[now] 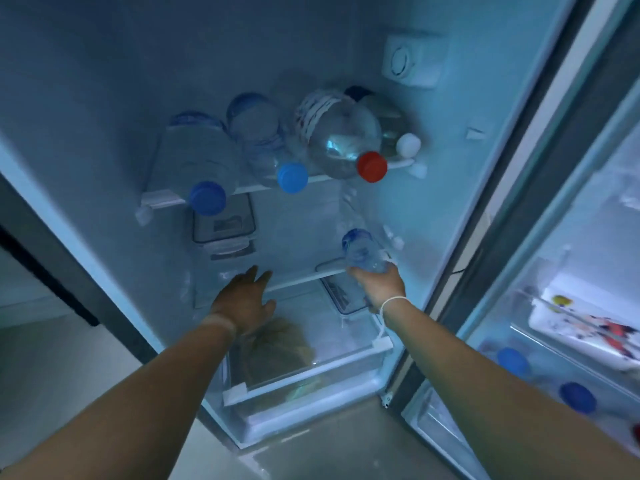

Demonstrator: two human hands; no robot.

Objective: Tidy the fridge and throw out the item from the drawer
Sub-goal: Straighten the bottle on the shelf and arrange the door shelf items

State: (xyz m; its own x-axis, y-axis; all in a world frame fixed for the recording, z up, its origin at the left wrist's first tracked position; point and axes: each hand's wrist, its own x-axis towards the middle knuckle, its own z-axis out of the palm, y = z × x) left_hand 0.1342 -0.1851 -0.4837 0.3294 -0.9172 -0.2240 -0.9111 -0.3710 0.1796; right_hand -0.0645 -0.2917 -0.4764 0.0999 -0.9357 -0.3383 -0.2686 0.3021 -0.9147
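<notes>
The fridge stands open in front of me. My right hand [377, 284] is shut on a clear water bottle [362, 251], which lies with its base toward the back over the middle shelf [304, 278]. My left hand [246, 299] hovers open with fingers spread just left of it, above the shelf's front edge. Under my left wrist, a brownish item in a bag [277, 351] lies in the clear bottom drawer [311, 379].
On the upper shelf lie several bottles: two with blue caps [207, 198] [292, 177], one with a red cap [372, 167], one with a white cap [408, 144]. Clear lidded containers [223, 223] [343, 292] sit below. The door [554, 306] at right holds bottles and a white pack.
</notes>
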